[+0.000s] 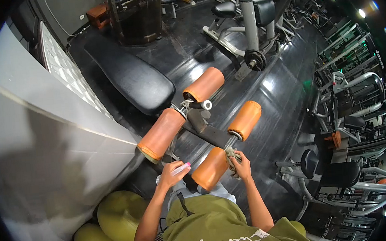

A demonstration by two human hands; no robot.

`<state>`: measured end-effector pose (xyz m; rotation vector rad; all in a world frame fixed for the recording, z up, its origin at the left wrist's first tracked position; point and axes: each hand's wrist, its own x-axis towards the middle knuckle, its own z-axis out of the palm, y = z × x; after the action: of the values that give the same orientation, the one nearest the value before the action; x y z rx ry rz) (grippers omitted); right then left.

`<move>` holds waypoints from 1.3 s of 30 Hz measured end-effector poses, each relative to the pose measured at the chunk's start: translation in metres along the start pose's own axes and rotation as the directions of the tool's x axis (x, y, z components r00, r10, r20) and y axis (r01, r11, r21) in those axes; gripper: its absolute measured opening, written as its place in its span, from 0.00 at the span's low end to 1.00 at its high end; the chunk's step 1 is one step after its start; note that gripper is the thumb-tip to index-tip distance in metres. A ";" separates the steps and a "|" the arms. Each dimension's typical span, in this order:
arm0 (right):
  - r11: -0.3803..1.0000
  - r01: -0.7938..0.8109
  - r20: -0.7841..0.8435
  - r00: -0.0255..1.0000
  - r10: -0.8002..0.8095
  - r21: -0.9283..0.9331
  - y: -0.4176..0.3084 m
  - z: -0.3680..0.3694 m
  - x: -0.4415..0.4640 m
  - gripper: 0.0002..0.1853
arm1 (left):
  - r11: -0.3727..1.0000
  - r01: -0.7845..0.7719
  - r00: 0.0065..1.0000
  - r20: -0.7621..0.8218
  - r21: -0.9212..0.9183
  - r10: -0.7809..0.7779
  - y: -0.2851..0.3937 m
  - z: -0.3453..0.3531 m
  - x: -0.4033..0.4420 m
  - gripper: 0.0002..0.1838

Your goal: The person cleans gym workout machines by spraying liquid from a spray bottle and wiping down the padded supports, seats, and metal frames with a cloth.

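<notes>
My left hand [168,177] is closed around a small clear bottle with a pink top [182,169], most of it hidden by the fingers. In my right hand [243,165] is a greyish cloth [233,159], bunched at the inner end of the near orange foam roller [211,168]. A second orange roller [245,120] sits farther out on the same bar. Beyond them, two reddish-orange rollers [162,133] flank a metal post with a black-gripped handle [201,105]. The long black padded bench [128,75] stretches away behind these.
A pale wall [68,144] stands close on my left, with yellow-green exercise balls [121,216] at its foot. Ahead is a weight machine with black pads [257,13]. More machines [342,174] line the right side. Black flooring [267,87] runs between them.
</notes>
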<state>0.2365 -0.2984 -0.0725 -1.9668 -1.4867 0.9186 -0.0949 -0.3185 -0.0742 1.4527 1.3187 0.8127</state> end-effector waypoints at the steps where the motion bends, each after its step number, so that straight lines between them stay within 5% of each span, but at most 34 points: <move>1: 1.000 -0.008 0.001 1.000 0.008 -0.004 0.005 -0.006 -0.003 0.20 | 1.000 0.001 1.000 -0.004 -0.001 -0.001 0.003 0.010 0.000 0.20; 7: 0.991 0.065 0.071 0.995 -0.074 0.118 0.052 -0.011 -0.009 0.21 | 0.968 0.137 0.990 0.003 0.208 -0.141 0.014 0.076 0.002 0.27; 8: 0.990 0.050 0.116 0.991 -0.066 0.133 0.049 -0.016 -0.010 0.21 | 0.961 0.013 0.989 -0.147 0.277 0.029 -0.005 0.101 -0.003 0.27; 9: 0.988 0.035 0.164 0.985 -0.060 0.149 0.047 -0.021 -0.010 0.22 | 0.958 0.025 0.987 -0.159 0.287 0.022 0.004 0.110 -0.007 0.27; 11: 0.975 0.016 0.200 0.978 -0.062 0.223 0.062 -0.022 -0.007 0.22 | 0.922 0.127 0.990 -0.108 0.365 -0.094 0.024 0.124 -0.015 0.26; 13: 0.953 -0.009 0.228 0.972 -0.063 0.302 0.070 -0.027 -0.008 0.22 | 0.911 0.187 0.977 -0.162 0.367 -0.136 0.032 0.139 -0.021 0.26; 15: 0.929 -0.017 0.261 0.962 -0.086 0.370 0.078 -0.034 -0.010 0.21 | 0.905 0.249 0.916 -0.388 0.345 -0.105 0.034 0.152 -0.024 0.26; 23: 0.875 -0.038 0.349 0.925 -0.152 0.482 0.123 -0.037 -0.005 0.20 | 0.859 0.399 0.796 -0.586 0.319 -0.152 0.058 0.178 -0.030 0.31; 27: 0.868 -0.002 0.321 0.929 -0.182 0.497 0.127 -0.044 -0.001 0.19 | 0.831 0.482 0.754 -0.614 0.279 -0.232 0.069 0.184 -0.027 0.32; 34: 0.834 -0.089 0.324 0.939 -0.112 0.544 0.139 -0.049 0.002 0.20 | 0.852 0.448 0.677 -0.725 0.271 -0.126 0.054 0.189 -0.035 0.32; 36: 0.838 -0.084 0.297 0.950 -0.096 0.540 0.139 -0.049 -0.002 0.20 | 0.825 0.521 0.725 -0.624 0.221 -0.290 0.070 0.183 -0.043 0.32; 39: 0.850 -0.050 0.251 0.963 -0.098 0.525 0.144 -0.042 -0.006 0.19 | 0.816 0.533 0.708 -0.646 0.224 -0.286 0.067 0.181 -0.053 0.32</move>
<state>0.3573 -0.3433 -0.1499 -1.4556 -1.2103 1.4530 0.0850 -0.4061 -0.0588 1.1321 2.3177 0.7305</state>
